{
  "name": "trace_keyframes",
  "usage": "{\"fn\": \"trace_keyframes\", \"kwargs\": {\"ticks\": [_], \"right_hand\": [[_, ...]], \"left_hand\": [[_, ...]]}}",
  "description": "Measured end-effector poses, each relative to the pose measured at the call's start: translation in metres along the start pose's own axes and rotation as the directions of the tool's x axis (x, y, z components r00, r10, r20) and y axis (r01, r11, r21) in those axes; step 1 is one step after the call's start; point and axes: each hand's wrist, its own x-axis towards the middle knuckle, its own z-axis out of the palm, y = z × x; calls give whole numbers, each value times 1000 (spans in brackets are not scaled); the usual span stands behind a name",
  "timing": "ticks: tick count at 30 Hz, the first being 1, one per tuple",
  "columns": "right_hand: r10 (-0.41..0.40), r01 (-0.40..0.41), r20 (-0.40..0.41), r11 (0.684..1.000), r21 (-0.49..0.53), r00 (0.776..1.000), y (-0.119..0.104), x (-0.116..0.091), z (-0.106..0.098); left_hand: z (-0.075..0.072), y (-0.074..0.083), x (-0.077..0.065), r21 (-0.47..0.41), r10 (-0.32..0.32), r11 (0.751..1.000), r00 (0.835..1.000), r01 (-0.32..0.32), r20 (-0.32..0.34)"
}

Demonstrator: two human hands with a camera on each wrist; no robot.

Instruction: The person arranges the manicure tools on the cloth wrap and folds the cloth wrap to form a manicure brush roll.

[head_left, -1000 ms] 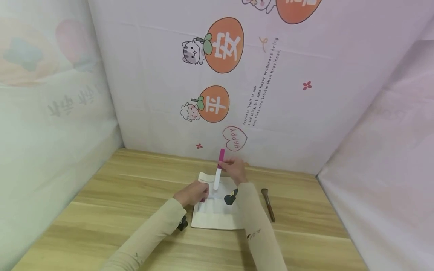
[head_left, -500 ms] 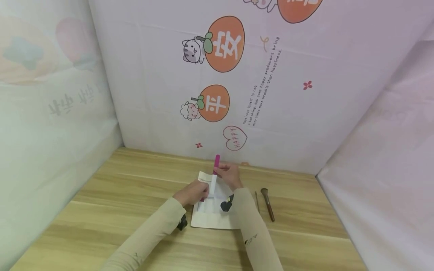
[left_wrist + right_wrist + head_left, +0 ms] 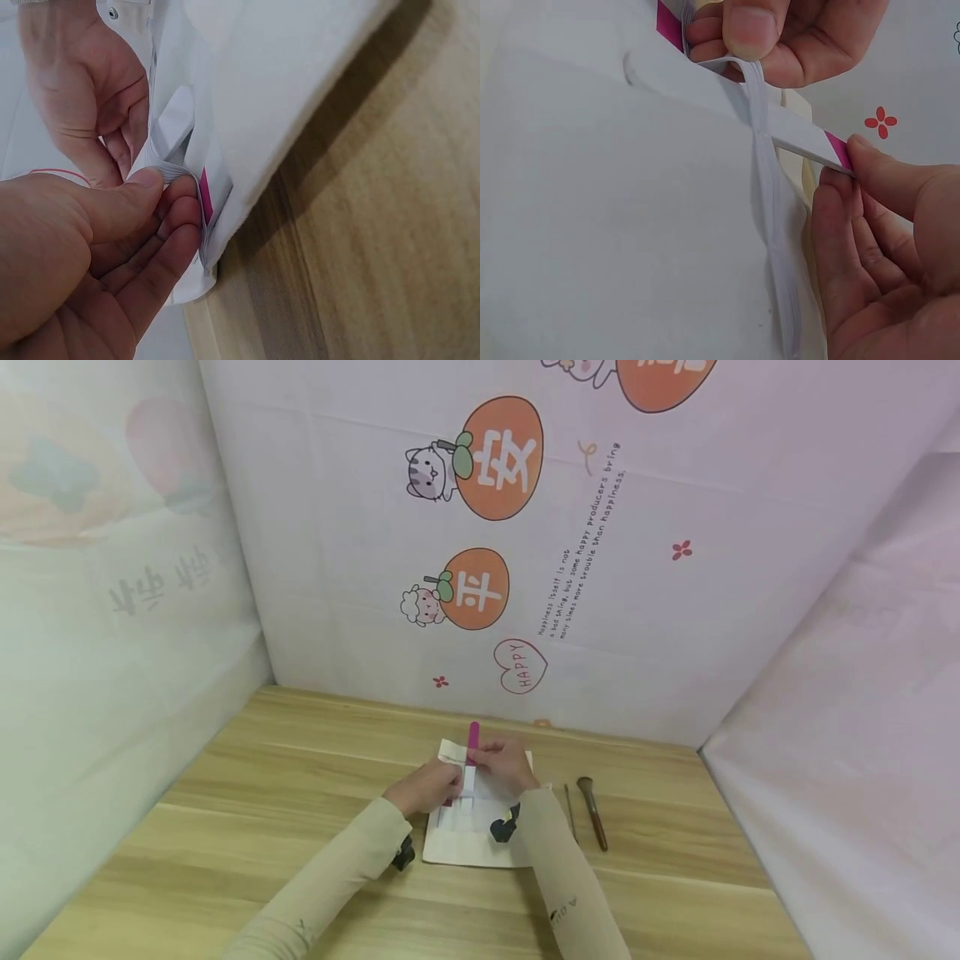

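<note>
A white fabric tool roll lies unfolded on the table, with a white elastic band stitched across it in loops. My left hand pinches that band between thumb and fingers and lifts it. My right hand pinches the magenta part of a flat magenta-and-white nail file. In the right wrist view the file's white part passes under the lifted band. A second magenta-ended flat piece sits beside the left fingers, mostly hidden by them.
To the right of the roll, a makeup brush with a brown handle lies on the wooden table. A thin stick lies beside it. White printed cloth hangs behind and on both sides.
The right hand has brought the nail file left and down, and its white end has slid under the band. The left hand has stayed in place, holding the band.
</note>
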Motion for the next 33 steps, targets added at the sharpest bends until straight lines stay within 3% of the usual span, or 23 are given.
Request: {"fn": "trace_keyframes", "kwargs": {"ticks": [6, 17, 22, 26, 33], "right_hand": [[-8, 12, 84, 999, -40, 996, -1, -6, -5], [118, -89, 227, 987, -132, 967, -5, -13, -14], [127, -81, 166, 963, -258, 978, -9, -11, -13], [88, -52, 94, 940, -338, 992, -11, -3, -9], [77, -60, 45, 953, -296, 996, -12, 6, -1]], "left_hand": [[-1, 1, -1, -26, -15, 1000, 1000, 16, 16], [-4, 5, -4, -51, -34, 998, 999, 36, 21], [-4, 5, -5, -52, -36, 998, 999, 37, 24], [-3, 4, -4, -50, -41, 998, 999, 42, 25], [-2, 2, -3, -40, -4, 999, 1000, 4, 1]]}}
